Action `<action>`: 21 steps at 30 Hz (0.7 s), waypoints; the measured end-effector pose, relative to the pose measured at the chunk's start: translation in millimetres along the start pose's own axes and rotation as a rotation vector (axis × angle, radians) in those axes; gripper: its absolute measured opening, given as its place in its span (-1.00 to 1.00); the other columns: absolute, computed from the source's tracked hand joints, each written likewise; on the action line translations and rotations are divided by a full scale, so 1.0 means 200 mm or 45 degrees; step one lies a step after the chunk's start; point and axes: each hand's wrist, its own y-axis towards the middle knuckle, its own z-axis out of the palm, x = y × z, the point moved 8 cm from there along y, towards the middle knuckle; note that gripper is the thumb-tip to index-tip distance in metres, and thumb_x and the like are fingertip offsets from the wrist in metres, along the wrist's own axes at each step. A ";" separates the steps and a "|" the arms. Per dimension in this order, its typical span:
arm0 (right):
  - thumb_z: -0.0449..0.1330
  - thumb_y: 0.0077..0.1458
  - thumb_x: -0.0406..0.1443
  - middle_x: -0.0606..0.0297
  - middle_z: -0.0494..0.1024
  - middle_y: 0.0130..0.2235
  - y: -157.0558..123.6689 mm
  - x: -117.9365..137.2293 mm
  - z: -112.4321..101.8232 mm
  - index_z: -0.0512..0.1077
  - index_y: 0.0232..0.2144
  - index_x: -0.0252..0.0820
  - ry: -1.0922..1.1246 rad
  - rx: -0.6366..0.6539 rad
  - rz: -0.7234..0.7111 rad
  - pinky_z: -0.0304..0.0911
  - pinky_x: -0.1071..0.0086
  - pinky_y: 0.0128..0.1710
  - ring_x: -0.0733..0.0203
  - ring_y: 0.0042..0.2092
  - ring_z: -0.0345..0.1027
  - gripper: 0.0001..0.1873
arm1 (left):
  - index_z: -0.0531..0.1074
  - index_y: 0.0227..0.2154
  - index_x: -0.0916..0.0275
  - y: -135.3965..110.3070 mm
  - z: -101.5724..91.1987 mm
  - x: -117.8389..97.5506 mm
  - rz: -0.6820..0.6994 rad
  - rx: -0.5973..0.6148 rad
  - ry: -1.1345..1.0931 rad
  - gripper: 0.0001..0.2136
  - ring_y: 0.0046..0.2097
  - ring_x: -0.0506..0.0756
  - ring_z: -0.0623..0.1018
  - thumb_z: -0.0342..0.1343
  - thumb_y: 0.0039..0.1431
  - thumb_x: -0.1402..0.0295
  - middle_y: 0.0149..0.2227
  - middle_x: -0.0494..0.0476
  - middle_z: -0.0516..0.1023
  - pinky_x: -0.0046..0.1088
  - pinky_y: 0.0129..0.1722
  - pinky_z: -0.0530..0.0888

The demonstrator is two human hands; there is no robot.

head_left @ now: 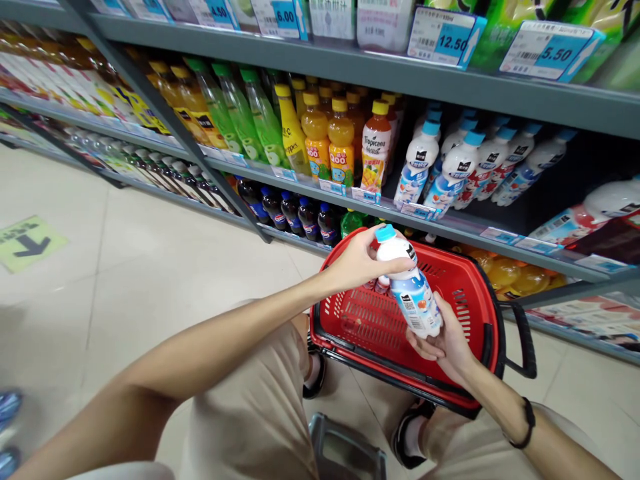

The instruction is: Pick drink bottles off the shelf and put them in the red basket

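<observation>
A white drink bottle (413,293) with a light blue cap and a blue-and-white label is tilted over the red shopping basket (365,327). My left hand (361,259) wraps around its upper part, just below the cap. Under the lower end, my right hand (443,337) grips the base with curled fingers. Inside the basket, partly hidden behind the held bottle, the tops of a few small bottles (383,283) show. Similar white bottles with blue caps (457,163) stand on the shelf directly beyond the basket.
Juice bottles (340,140) and green bottles (260,110) line the middle shelf (300,180); dark cola bottles (307,217) sit lower. The basket's black handle (525,340) sticks out right. A grey stool (345,443) is between my legs. A floor arrow sticker (31,245) lies left.
</observation>
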 end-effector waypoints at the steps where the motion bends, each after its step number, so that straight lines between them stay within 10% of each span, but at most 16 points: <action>1: 0.10 0.16 0.33 0.19 0.55 -0.62 0.00 -0.01 -0.01 0.52 -0.44 -0.28 -0.016 -0.009 0.017 -0.20 0.52 -0.72 0.53 -0.75 -0.22 -0.24 | 0.47 -0.11 0.26 0.00 0.00 0.00 -0.003 0.000 0.003 -0.53 -0.26 0.05 0.61 0.49 0.03 0.14 -0.20 0.14 0.65 -0.43 -0.26 0.59; 21: 0.18 0.28 0.19 0.13 0.68 -0.28 0.00 -0.02 0.02 0.59 -0.14 -0.19 0.031 0.105 -0.034 0.16 0.42 -0.56 0.38 -0.59 0.13 -0.42 | 0.47 -0.08 0.27 -0.02 0.01 -0.06 0.151 0.117 0.127 -0.59 -0.17 0.09 0.59 0.42 0.11 0.19 -0.15 0.17 0.61 -0.37 -0.14 0.57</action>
